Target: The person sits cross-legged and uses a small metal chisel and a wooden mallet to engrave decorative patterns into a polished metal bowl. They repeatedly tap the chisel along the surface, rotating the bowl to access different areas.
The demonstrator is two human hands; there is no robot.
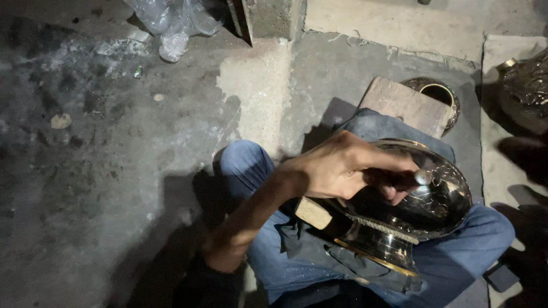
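- Left hand (342, 168): fingers curled closed around a dark tool handle with a small rounded metal tip (423, 177); the tip sits on the bowl's upper surface.
- Metal vessel (422, 211): polished footed bowl, tilted on the lap, foot rim toward the viewer.
- Wooden block (313, 213): wedged beside the bowl's left edge.
- Right hand: not visible.
- Concrete floor (114, 159): open room at left.
- Wooden board (405, 105): just beyond the knees.

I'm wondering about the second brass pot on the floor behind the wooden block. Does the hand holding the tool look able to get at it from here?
Probably yes. The hand is busy gripping a tool over the shiny metal vessel on the lap, but the brass pot lies just beyond the wooden block, with nothing covering it.
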